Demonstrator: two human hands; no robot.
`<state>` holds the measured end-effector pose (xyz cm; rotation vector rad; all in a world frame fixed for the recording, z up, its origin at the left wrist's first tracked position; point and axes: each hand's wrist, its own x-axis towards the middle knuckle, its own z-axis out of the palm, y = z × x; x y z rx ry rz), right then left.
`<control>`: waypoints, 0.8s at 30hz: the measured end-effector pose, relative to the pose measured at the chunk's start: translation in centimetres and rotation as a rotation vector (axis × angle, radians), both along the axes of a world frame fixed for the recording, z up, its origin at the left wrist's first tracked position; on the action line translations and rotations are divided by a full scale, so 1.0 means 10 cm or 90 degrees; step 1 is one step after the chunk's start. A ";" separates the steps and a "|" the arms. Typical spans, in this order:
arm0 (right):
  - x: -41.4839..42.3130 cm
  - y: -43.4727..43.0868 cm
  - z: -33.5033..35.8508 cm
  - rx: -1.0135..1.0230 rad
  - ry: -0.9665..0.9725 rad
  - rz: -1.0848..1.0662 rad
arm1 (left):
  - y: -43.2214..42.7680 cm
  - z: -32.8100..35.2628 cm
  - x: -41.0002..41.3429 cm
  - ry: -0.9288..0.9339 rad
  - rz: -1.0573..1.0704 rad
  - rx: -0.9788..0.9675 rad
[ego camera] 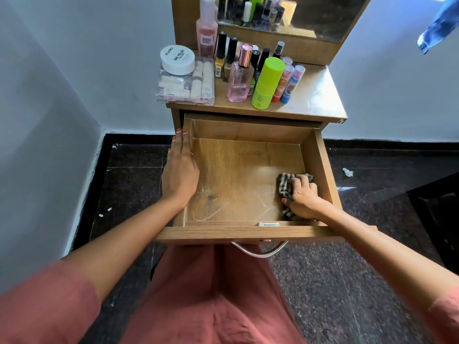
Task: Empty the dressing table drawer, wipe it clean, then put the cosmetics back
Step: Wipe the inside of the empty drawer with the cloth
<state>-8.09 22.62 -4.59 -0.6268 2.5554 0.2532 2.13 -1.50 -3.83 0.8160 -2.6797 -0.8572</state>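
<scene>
The wooden drawer point(320, 155) of the dressing table is pulled out towards me. Inside it there is only a checked cloth point(285, 182). My right hand point(304, 198) grips this cloth against the drawer floor in the near right corner. My left hand point(180, 167) rests flat on the drawer's left wall with straight fingers. The cosmetics stand on the table top point(315, 95): a white nail polish jar point(177, 59) on a clear box point(186, 85), a pink perfume bottle point(241, 75), a green bottle point(267, 83), lip balms point(289, 81) and several nail polish bottles point(221, 54).
A mirror point(320, 14) rises behind the table top. White walls close the corner at left and behind. The floor point(347, 281) is dark stone. A dark piece of furniture point(437, 214) stands at right. A metal handle point(258, 252) hangs from the drawer front above my lap.
</scene>
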 end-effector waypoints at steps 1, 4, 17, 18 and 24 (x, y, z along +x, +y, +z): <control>-0.03 -0.02 0.00 -0.011 0.013 0.004 | 0.00 0.00 0.00 0.000 -0.001 -0.001; -0.16 -0.06 -0.03 -0.058 0.053 0.016 | 0.00 -0.01 0.01 0.000 -0.003 -0.004; -0.57 -0.35 -0.04 -0.273 0.062 -0.104 | -0.01 -0.03 0.01 0.016 -0.012 -0.025; -0.55 -0.38 -0.04 -0.278 0.057 -0.111 | -0.01 -0.03 0.01 0.017 -0.012 -0.027; -0.38 -0.80 -0.06 -0.287 0.009 -0.180 | -0.03 -0.02 0.00 0.017 -0.009 -0.018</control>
